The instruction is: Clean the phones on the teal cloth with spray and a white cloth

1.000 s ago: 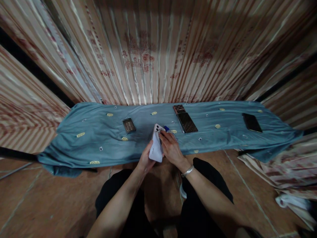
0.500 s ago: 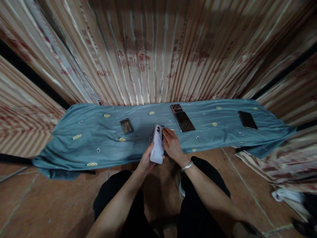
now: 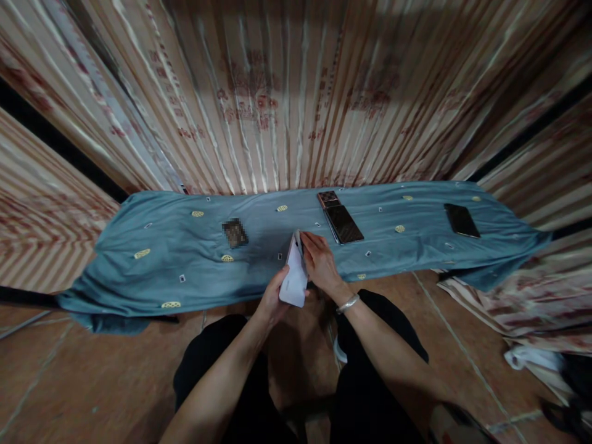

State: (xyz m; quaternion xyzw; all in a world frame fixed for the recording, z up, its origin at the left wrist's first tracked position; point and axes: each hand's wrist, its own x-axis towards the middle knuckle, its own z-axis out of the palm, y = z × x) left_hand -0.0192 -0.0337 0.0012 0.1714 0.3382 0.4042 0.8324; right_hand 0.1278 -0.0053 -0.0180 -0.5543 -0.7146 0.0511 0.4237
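A pale lilac smartphone [image 3: 293,285] is in my left hand [image 3: 274,297], whose fingers are closed around its lower edges. The phone is tilted, back side up, above the near edge of the bench. My right hand [image 3: 320,262] is at the phone's top end, fingers pressed together on a small grey piece [image 3: 298,237] that looks like cloth. That piece lies against the camera corner and partly covers it. Most of it is hidden by the fingers. A silver bracelet [image 3: 348,304] circles my right wrist.
A blue patterned cloth [image 3: 259,213] covers the bench. On it lie a two-part dark phone-like object [image 3: 345,223], a black flat device [image 3: 462,220] at right and a pixelated small item [image 3: 235,233] at left. Striped curtains [image 3: 259,142] hang behind.
My right fingers have moved slightly up and left over the phone's camera corner, which is now more covered. A small blue spot by the fingertips no longer shows. My left hand keeps its grip.
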